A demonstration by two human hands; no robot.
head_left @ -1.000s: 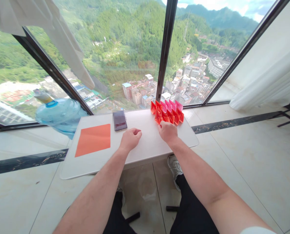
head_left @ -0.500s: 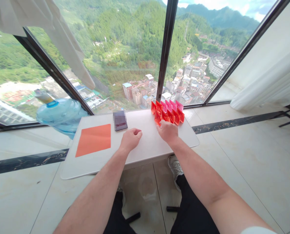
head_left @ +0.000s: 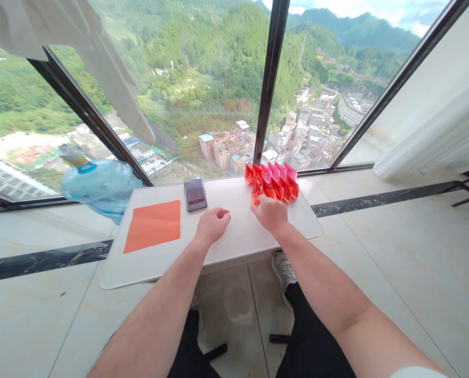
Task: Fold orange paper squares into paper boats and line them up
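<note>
My right hand (head_left: 271, 212) is at the front left of a group of folded paper pieces, its thumb and index finger closed about the near corner of a red folded paper piece (head_left: 255, 198); the other fingers are partly hidden. Red pieces (head_left: 285, 190) stand side by side in the front row, with pink ones (head_left: 278, 172) and red ones behind. Loosely curled over the middle of the white table, my left hand (head_left: 212, 226) shows nothing in its fingers. A flat orange sheet of paper (head_left: 153, 226) lies on the left of the table.
Behind my left hand a phone (head_left: 197, 202) lies on the white table (head_left: 234, 247), its upper part blurred. A large blue water bottle (head_left: 98, 186) lies beyond the table's left end. Tall windows rise behind. My shoes and legs are below the near edge.
My right thumb and fingertips have shifted very slightly at the corner of the red paper. The left hand keeps its curled pose, and the papers stay in place.
</note>
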